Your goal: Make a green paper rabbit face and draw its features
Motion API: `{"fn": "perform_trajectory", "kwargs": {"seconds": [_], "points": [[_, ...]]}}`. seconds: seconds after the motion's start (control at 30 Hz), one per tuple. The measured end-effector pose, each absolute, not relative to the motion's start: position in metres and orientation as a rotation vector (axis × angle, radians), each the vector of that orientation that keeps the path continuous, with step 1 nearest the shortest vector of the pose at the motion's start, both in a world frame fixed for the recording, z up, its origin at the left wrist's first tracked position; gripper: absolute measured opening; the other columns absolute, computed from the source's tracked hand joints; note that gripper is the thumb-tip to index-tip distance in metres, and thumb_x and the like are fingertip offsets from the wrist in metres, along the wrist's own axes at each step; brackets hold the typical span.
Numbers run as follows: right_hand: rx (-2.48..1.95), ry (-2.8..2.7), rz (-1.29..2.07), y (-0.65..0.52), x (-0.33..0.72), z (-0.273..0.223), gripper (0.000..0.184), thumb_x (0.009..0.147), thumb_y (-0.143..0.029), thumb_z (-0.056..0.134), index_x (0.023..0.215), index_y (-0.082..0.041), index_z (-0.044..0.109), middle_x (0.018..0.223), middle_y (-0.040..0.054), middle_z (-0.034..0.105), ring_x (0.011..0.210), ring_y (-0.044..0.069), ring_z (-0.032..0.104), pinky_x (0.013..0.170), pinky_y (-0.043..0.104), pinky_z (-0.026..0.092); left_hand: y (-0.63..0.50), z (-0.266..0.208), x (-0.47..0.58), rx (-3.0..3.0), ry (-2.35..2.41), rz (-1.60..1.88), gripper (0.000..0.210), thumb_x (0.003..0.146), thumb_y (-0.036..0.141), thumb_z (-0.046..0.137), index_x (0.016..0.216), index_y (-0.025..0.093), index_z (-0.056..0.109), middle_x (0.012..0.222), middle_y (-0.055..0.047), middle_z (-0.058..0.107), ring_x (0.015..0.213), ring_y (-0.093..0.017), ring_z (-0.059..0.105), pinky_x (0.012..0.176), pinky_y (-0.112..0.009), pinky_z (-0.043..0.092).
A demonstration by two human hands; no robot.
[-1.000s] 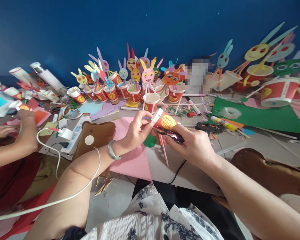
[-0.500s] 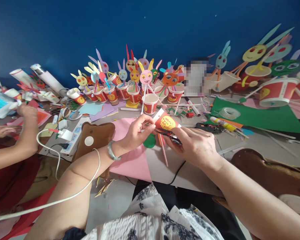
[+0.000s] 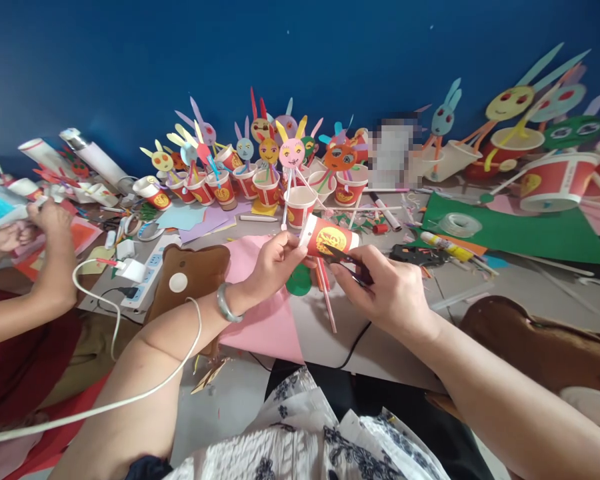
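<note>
Black scissors [image 3: 339,254] have lifted since half a second ago: their blades ran along the underside of the red paper cup [image 3: 320,233] and now lie across its yellow emblem, slightly parted; whether they touch it I cannot tell. Among the hands, the left hand [image 3: 279,263] pinches the cup's left end between thumb and fingers, and the right hand [image 3: 387,283] is curled round the scissor handles. The cup is held on its side above the worktop [image 3: 330,353], between its front and back edges. Below it lie pinkish straws [image 3: 329,303] and a green disc [image 3: 299,281]; pink paper [image 3: 260,287] reaches the worktop's front edge, left of them. Toward the back edge stand cups with paper rabbit heads, a pink head [image 3: 293,157] nearest the held cup. Green paper [image 3: 540,237] spreads toward the right end, near a tape roll [image 3: 460,225].
</note>
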State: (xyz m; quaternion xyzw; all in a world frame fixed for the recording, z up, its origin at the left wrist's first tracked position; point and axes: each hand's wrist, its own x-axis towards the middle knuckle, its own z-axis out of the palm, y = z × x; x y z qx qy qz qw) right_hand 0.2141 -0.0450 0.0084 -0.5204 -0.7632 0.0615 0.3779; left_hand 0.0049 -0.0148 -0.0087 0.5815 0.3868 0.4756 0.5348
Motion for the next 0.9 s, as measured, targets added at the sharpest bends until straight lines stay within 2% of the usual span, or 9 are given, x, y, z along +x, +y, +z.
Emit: {"fn": "perform_trajectory", "kwargs": {"seconds": [0.13, 0.3, 0.5, 0.63, 0.9], "points": [[-1.388, -2.052, -0.146, -0.044, 0.214, -0.002, 0.04, 0.101, -0.053, 0.051, 0.094, -0.017, 0.068, 0.061, 0.0046, 0.068, 0.052, 0.017, 0.061, 0.051, 0.027, 0.03, -0.024, -0.018, 0.009, 1.417, 0.907, 1.141, 0.046, 0.09, 0.064, 0.07, 0.089, 0.022, 0.05, 0.079, 0.001, 0.069, 0.071, -0.013, 0.07, 0.064, -0.024, 0.053], [-1.345, -2.092, -0.322, -0.041, 0.211, -0.008, 0.044, 0.105, -0.051, 0.046, 0.094, -0.015, 0.07, 0.061, 0.0053, 0.071, 0.05, 0.017, 0.064, 0.049, 0.026, 0.029, -0.035, -0.022, 0.011, 1.577, 0.823, 1.106, 0.03, 0.102, 0.051, 0.058, 0.097, 0.022, 0.049, 0.081, 0.0, 0.068, 0.071, -0.012, 0.068, 0.065, -0.025, 0.054], [-1.326, -2.084, -0.371, -0.044, 0.21, -0.007, 0.043, 0.105, -0.05, 0.047, 0.089, -0.016, 0.068, 0.057, 0.0034, 0.069, 0.048, 0.016, 0.062, 0.048, 0.025, 0.027, -0.039, -0.019, 0.009, 1.788, 0.807, 1.134, 0.017, 0.107, 0.036, 0.051, 0.098, 0.023, 0.045, 0.082, -0.001, 0.07, 0.076, -0.013, 0.071, 0.068, -0.025, 0.054], [-1.323, -2.097, -0.343, -0.046, 0.21, -0.005, 0.041, 0.105, -0.049, 0.047, 0.087, -0.017, 0.066, 0.059, 0.0033, 0.069, 0.049, 0.015, 0.062, 0.048, 0.025, 0.026, -0.041, -0.022, 0.008, 1.836, 0.822, 1.079, 0.014, 0.108, 0.034, 0.049, 0.101, 0.024, 0.042, 0.091, -0.004, 0.072, 0.081, -0.015, 0.071, 0.069, -0.028, 0.055], [-1.293, -2.141, -0.31, -0.048, 0.209, -0.003, 0.042, 0.107, -0.046, 0.044, 0.084, -0.017, 0.063, 0.055, 0.002, 0.065, 0.047, 0.014, 0.06, 0.047, 0.024, 0.024, -0.042, -0.024, 0.008, 1.879, 0.822, 1.092, 0.012, 0.107, 0.032, 0.05, 0.103, 0.022, 0.044, 0.088, -0.003, 0.068, 0.077, -0.014, 0.067, 0.064, -0.027, 0.051]]}}
